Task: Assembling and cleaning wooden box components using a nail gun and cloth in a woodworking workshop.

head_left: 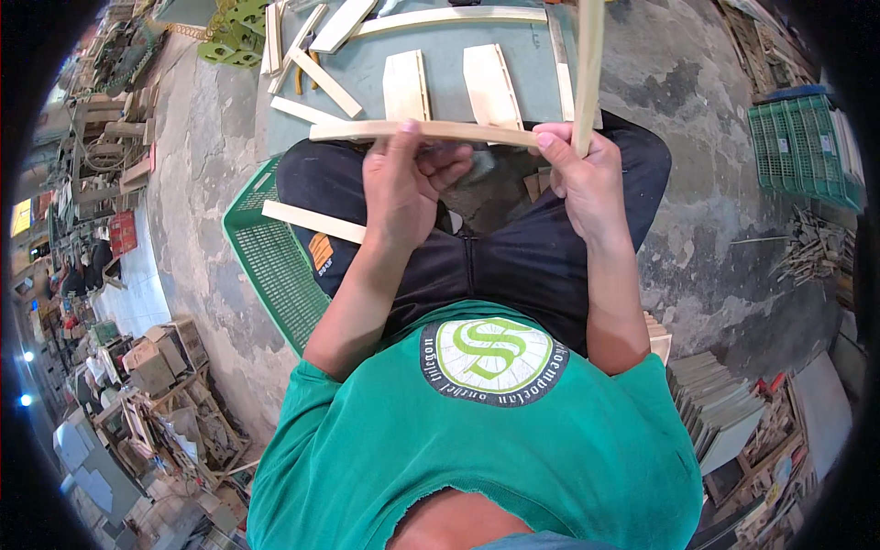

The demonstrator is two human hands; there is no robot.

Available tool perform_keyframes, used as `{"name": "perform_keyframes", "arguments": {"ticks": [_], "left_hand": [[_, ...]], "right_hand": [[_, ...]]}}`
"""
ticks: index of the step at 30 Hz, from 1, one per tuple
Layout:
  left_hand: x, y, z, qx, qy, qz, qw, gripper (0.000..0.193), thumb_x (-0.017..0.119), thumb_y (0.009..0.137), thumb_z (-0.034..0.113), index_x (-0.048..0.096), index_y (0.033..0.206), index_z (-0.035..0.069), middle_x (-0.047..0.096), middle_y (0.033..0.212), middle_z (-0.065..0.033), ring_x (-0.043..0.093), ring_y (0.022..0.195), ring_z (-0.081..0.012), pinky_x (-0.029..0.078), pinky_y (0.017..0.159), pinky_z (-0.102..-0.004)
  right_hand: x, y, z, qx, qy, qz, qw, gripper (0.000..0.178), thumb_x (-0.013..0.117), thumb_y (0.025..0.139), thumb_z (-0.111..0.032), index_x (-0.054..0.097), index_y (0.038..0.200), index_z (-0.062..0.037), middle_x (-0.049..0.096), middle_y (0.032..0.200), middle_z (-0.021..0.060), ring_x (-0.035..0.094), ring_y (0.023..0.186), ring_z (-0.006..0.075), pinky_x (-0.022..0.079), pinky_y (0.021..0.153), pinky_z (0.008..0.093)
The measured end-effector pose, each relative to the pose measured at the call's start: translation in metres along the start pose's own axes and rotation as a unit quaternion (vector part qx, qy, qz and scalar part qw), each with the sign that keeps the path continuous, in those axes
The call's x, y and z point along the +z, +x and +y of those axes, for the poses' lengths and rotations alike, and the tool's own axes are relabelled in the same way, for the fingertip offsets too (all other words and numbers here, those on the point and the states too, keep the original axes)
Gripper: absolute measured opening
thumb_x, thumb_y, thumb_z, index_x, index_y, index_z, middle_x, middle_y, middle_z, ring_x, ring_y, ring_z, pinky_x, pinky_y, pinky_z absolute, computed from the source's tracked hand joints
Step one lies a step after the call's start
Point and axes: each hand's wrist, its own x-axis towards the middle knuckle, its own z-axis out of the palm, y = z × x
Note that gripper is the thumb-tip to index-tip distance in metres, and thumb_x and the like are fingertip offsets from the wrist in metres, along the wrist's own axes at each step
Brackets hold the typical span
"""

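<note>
A pale wooden strip [458, 131] lies level across my lap, in front of the bench edge. My left hand [403, 183] grips it left of its middle, thumb over the strip and fingers loosely curled below. My right hand [587, 179] pinches its right end together with the lower end of a second wooden strip [589, 69], which stands up at an angle to it. Whether the two are joined is hidden by my fingers. Just beyond lie two tapered wooden panels, a left panel [404, 87] and a right panel [490, 87].
The grey-green bench [449, 46] carries several more strips and a tool with orange handles [300, 81]. By my left leg stands a green plastic crate [275, 261], with a strip [312, 221] across its edge. Stacked green crates [797, 147] stand at far right.
</note>
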Motion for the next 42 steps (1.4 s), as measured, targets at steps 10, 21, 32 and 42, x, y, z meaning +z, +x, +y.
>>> {"name": "perform_keyframes", "arguments": {"ticks": [10, 21, 32, 42], "left_hand": [[-0.031, 0.01, 0.035, 0.093, -0.028, 0.104, 0.99, 0.029, 0.046, 0.106, 0.026, 0.055, 0.12, 0.001, 0.067, 0.1, -0.0105, 0.072, 0.092, -0.0242, 0.063, 0.078, -0.0389], [-0.041, 0.014, 0.031, 0.107, -0.078, 0.063, 0.989, 0.026, 0.051, 0.105, 0.025, 0.055, 0.117, 0.002, 0.068, 0.1, -0.0104, 0.071, 0.093, -0.0228, 0.062, 0.08, -0.0376], [0.003, -0.003, 0.024, -0.134, 0.137, -0.131, 0.973, 0.035, 0.051, 0.105, 0.027, 0.062, 0.12, -0.003, 0.067, 0.08, -0.0052, 0.063, 0.059, -0.0092, 0.053, 0.055, -0.0233], [-0.03, -0.021, 0.056, -0.191, 0.298, -0.227, 0.907, 0.029, 0.06, 0.101, 0.019, 0.065, 0.119, -0.003, 0.068, 0.086, -0.0022, 0.063, 0.069, -0.0068, 0.053, 0.06, -0.0222]], "right_hand": [[-0.01, 0.011, -0.013, -0.02, 0.027, 0.006, 0.999, 0.018, 0.072, 0.091, -0.014, 0.07, 0.1, 0.0009, 0.068, 0.079, 0.0073, 0.044, 0.048, 0.0028, 0.034, 0.044, 0.0199], [0.002, 0.006, -0.009, -0.022, 0.032, -0.02, 0.999, 0.015, 0.072, 0.091, -0.014, 0.069, 0.097, -0.0006, 0.067, 0.078, 0.0058, 0.045, 0.049, 0.0035, 0.035, 0.044, 0.02], [0.032, 0.0, -0.01, -0.044, -0.003, 0.034, 0.998, 0.026, 0.068, 0.097, -0.024, 0.068, 0.108, -0.0007, 0.062, 0.074, 0.0018, 0.042, 0.047, 0.0017, 0.031, 0.04, 0.0187], [-0.025, -0.008, -0.004, -0.053, 0.023, 0.085, 0.995, 0.021, 0.076, 0.089, -0.015, 0.068, 0.101, 0.0007, 0.055, 0.069, -0.005, 0.042, 0.049, 0.0006, 0.032, 0.042, 0.0185]]}}
